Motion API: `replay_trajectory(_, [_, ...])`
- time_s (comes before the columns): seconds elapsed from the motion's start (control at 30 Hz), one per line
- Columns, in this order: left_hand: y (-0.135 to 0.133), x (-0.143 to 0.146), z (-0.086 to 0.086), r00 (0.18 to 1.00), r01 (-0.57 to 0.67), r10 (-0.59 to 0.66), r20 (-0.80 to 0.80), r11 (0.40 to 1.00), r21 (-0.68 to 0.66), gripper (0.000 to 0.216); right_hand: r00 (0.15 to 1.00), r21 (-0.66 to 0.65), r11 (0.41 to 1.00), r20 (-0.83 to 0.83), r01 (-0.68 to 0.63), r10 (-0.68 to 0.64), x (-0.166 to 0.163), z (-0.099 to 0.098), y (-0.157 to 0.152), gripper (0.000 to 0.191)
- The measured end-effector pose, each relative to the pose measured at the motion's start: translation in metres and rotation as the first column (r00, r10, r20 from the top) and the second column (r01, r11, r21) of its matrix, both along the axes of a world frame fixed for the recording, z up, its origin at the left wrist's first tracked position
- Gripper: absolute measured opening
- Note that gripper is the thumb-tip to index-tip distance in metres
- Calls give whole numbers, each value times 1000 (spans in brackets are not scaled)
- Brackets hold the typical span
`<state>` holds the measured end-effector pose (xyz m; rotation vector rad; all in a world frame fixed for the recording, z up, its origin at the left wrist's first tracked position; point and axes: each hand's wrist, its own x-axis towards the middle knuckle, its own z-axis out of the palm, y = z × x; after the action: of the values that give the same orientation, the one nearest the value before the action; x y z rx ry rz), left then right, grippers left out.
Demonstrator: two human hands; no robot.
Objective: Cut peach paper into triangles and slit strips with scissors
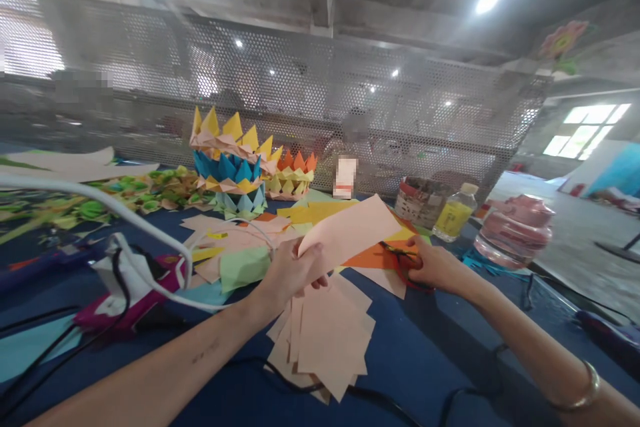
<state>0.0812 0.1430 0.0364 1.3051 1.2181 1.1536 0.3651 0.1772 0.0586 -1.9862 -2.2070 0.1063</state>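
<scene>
My left hand (295, 267) pinches a strip of light pink paper (353, 230) by its near end, and the strip slants up to the right. In my right hand (433, 263) is a pair of scissors (400, 250), with dark blades pointing left toward the strip's lower edge; whether the blades touch it I cannot tell. Below my left hand a loose pile of pink paper squares (333, 340) lies on the blue table (425, 347). Orange paper (370, 255) and yellow paper (310, 213) lie behind the strip.
Folded paper crowns (230, 177) stand at the back left, beside green paper scraps (145, 190). A magenta-and-white device (125, 293) with cables sits at left. At right are a yellow-labelled bottle (454, 212), a pink jug (515, 230) and a woven basket (420, 202). Perforated metal screen (300, 80) behind.
</scene>
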Motion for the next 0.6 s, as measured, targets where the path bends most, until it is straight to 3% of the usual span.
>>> replay_trajectory(0.13, [-3,1,5,994,-88,88,61,996,-3,23,998,-15,998,-37,-59,59,-13,7,-3,47])
replay_trajectory(0.2, [-4,1,7,983,-139,136,123,990,12,20,981,-90,986,-152,-138,123,-23,11,-9,43])
replay_trajectory(0.3, [-1,1,7,959,-197,174,224,977,84,17,883,-201,941,-441,-273,162,-40,15,-24,39])
replay_trajectory(0.4, [3,1,4,937,-242,203,284,964,111,18,786,-265,886,-597,-379,157,-53,19,-38,46])
replay_trajectory(0.5, [5,0,1,924,-269,226,309,958,102,19,753,-308,835,-634,-456,177,-59,23,-48,53])
replay_trajectory(0.6, [4,0,3,927,-247,203,315,963,106,20,767,-274,848,-605,-453,214,-60,26,-55,57])
